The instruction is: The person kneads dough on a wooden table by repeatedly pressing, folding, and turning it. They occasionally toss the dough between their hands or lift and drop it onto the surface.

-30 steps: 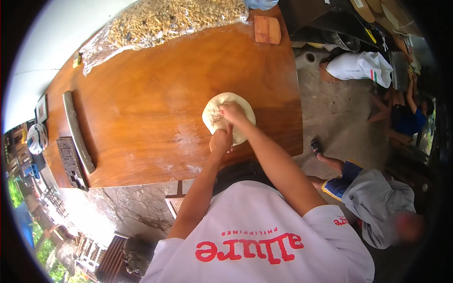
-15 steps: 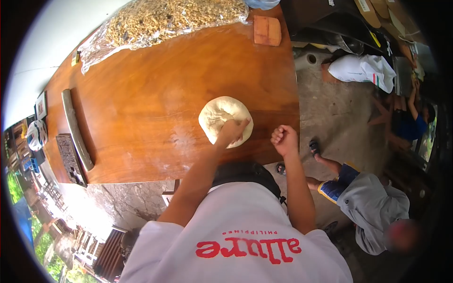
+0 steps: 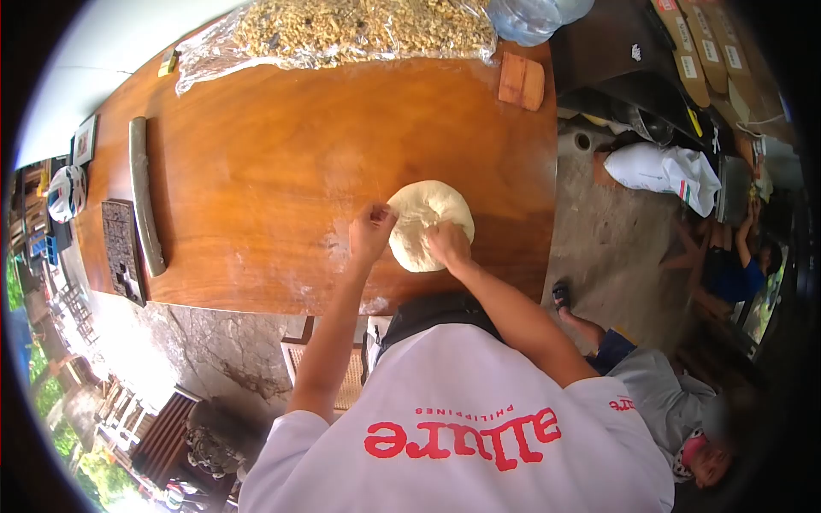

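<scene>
A round, pale mass of dough (image 3: 415,205) lies near the front edge of the wooden table (image 3: 274,171), with a dent in its middle. My right hand (image 3: 447,244) presses its curled fingers into the lower right part of the dough. Just left of the dough, my left hand (image 3: 372,231) is raised with its fingers curled and pressed together, close to the dough's edge. Whether anything small is in those fingers cannot be made out. Pale floury smudges mark the wood left of the dough.
Clear plastic with brown grainy material (image 3: 368,34) covers the table's far side. A wooden block (image 3: 521,81) sits at the far right corner. A long rod (image 3: 145,197) and dark carved board (image 3: 125,252) lie left. Two people are at right, one in grey (image 3: 658,393).
My left hand has left the dough and moved beside it. My right hand has come in from the right onto the dough. The view has shifted, and the person in grey has changed posture.
</scene>
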The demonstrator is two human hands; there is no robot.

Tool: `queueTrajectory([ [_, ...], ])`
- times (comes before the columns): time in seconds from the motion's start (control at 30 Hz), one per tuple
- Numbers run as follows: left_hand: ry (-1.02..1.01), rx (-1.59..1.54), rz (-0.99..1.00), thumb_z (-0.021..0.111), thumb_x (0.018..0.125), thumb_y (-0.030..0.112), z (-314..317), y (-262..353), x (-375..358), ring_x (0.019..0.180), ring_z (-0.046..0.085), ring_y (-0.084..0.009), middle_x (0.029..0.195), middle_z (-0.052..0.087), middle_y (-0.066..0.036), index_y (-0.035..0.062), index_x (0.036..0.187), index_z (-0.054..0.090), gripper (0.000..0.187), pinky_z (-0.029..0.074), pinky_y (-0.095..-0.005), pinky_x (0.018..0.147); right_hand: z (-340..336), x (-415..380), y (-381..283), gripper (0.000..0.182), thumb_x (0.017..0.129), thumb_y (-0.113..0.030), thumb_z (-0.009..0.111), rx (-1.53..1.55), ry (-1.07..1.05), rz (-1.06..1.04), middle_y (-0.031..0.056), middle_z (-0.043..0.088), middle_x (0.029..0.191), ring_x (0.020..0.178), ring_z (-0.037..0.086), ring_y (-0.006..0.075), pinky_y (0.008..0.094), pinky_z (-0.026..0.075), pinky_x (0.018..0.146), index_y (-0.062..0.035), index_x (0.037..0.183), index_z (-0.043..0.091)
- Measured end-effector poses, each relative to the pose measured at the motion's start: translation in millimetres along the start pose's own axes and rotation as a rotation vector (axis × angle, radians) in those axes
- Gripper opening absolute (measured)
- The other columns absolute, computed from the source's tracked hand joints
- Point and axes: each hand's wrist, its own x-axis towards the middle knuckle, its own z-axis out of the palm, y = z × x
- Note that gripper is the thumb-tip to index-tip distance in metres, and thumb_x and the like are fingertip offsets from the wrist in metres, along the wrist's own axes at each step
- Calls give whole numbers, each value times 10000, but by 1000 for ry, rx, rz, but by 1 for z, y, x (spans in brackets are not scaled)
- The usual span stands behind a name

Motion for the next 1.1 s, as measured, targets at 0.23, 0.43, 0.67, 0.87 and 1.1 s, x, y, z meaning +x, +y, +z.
queueTrajectory([
  [0.23,341,212,201,815,730,279,29,7,6,937,634,-321,1061,650,-157,40,1095,635,472,506,-408,826,-78,2,35,265,907,-225,578,622,-849,56,35,598,620,569,579,140,291,467,541,-22,747,640],
  [0.43,-254,369,-16,812,714,235,10,24,16,960,631,-367,1039,650,-180,41,1204,584,574,506,-441,822,-54,7,50,419,789,-240,719,129,521,-493,151,622,1114,1055,598,317,415,492,891,-43,1141,606],
  [0.67,-197,348,408,770,729,149,11,12,-25,921,664,-372,970,689,-185,41,1235,556,560,518,-452,797,-29,-21,34,447,704,-119,774,207,414,-438,143,649,1019,987,628,333,386,496,868,-18,1093,578],
  [0.87,-217,102,366,723,802,287,-3,25,-47,991,627,-398,1046,648,-238,51,1248,599,520,497,-437,856,-79,-31,17,426,672,-172,819,121,39,-531,120,664,906,867,653,290,389,513,783,-25,1011,608],
  [1.1,-4,309,294,554,917,463,29,16,-12,1051,598,-384,1075,639,-202,80,1114,670,446,480,-457,886,-30,7,-7,531,678,-179,837,-140,278,-804,140,580,1251,1144,559,296,406,468,933,-57,1145,615],
])
